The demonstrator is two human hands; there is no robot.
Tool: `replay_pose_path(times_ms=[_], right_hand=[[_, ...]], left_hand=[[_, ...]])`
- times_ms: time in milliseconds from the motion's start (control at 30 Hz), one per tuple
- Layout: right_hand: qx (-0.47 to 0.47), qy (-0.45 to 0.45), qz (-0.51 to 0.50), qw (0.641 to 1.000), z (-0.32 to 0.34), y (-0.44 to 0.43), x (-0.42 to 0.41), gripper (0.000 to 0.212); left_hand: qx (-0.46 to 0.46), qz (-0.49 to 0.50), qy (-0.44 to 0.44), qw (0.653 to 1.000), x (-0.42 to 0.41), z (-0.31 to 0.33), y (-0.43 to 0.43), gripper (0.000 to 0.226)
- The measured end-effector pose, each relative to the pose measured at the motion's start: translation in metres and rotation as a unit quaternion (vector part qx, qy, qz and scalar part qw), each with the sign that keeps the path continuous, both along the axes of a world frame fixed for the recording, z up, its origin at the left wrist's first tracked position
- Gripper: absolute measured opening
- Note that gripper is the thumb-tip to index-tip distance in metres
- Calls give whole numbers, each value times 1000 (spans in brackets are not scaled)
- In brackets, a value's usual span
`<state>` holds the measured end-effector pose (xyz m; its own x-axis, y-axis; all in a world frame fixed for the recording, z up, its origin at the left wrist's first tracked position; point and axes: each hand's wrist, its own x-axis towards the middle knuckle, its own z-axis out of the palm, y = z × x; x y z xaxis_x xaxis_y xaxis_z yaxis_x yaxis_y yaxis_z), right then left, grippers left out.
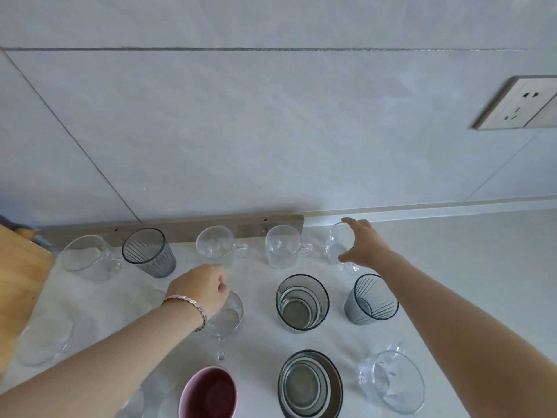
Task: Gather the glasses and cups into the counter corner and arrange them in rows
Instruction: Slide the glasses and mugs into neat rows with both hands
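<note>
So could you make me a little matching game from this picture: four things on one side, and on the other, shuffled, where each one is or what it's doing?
Things:
1. left hand
2. right hand
3. pink mug
4. wall socket

Places or states:
a. on the tiled wall, upper right
b. grips a clear mug in the middle row
c. front row, nearest the person
d. holds a clear glass at the back row's right end

Pairs: 1-b, 2-d, 3-c, 4-a.
</note>
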<state>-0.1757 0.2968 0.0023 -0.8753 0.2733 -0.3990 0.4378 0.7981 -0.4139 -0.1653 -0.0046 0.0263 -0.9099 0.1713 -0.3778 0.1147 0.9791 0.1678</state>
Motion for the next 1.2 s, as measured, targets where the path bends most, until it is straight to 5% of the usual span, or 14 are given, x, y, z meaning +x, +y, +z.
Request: replay_pose_path(times_ms=[167, 367, 1000, 1200], right_hand=[[33, -37, 83, 995, 0, -6, -3, 90], [88, -5, 9, 996, -7, -10, -2, 84], [119, -46, 125, 984, 9, -9, 10, 91], [117, 29, 181, 976, 47, -78, 28, 60]], left_hand=[[-15, 3, -27, 1000, 6, -2, 2, 21], [-22, 4, -17, 1000, 9, -6, 3, 25], [-22, 17, -4, 1000, 14, -4, 3, 24], [-13, 14, -8, 1000, 31, 16, -27, 33]])
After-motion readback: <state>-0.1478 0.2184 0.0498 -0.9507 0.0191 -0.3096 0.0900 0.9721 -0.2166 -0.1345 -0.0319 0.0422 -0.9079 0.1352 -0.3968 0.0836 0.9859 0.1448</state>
